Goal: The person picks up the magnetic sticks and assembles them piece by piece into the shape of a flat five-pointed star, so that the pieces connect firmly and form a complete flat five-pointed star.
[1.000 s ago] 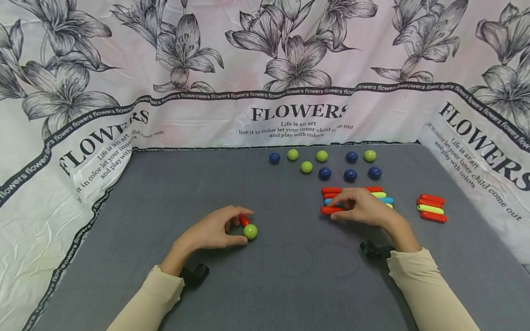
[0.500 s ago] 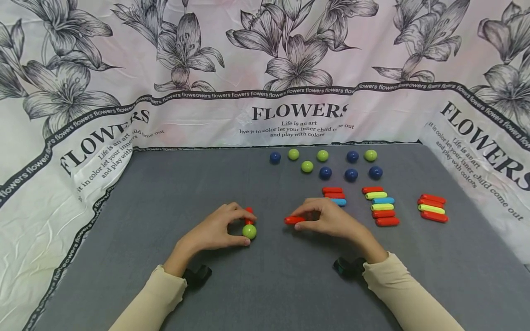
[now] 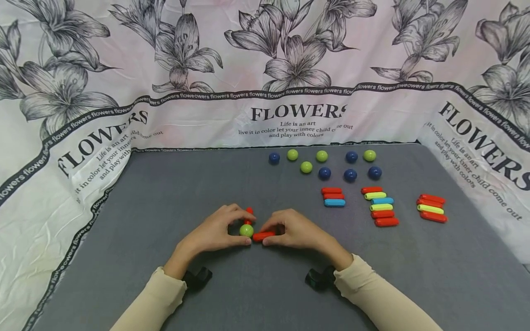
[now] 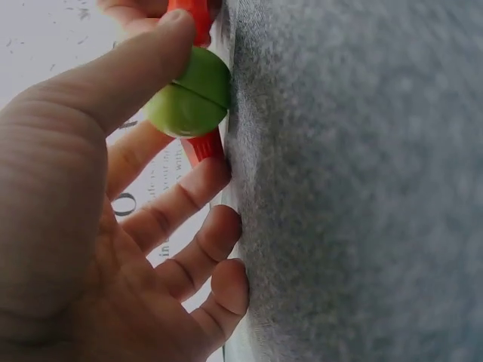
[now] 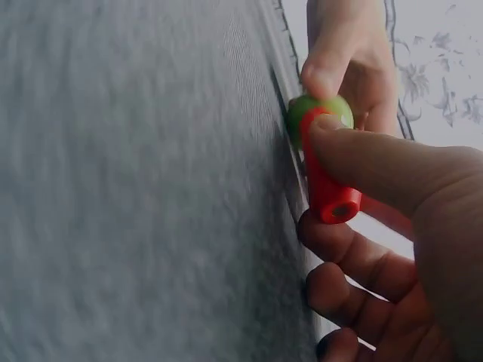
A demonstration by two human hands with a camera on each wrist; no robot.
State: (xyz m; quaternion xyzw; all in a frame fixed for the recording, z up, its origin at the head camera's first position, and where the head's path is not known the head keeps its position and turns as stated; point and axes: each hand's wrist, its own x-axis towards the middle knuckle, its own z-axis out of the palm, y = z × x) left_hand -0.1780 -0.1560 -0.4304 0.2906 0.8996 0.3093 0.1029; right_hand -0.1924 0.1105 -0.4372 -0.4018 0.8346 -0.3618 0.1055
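Observation:
Near the middle of the grey table, my left hand [image 3: 210,230] pinches a glossy green ball [image 3: 246,231] between thumb and fingers. A seam runs round that ball [image 4: 198,94] in the left wrist view. One short red rod [image 3: 249,217] points away from its far side, partly behind the fingers, seemingly joined to it. My right hand [image 3: 304,232] pinches a second red rod [image 3: 263,236] by its side, one end turned to the ball. In the right wrist view, this rod [image 5: 321,170] shows a recessed near end; I cannot tell whether its far end touches the ball.
Several green balls [image 3: 306,167] and blue balls [image 3: 325,173] lie along the table's back. Right of the hands are three groups of rods: red and blue rods [image 3: 334,202], a longer mixed column [image 3: 381,208], and red and yellow rods [image 3: 430,209]. A flower-printed cloth [image 3: 298,119] hangs behind.
My right hand has taken a red rod from the nearest group and brought it left and nearer, beside the green ball. My left hand stays nearly in place, the ball shifting slightly.

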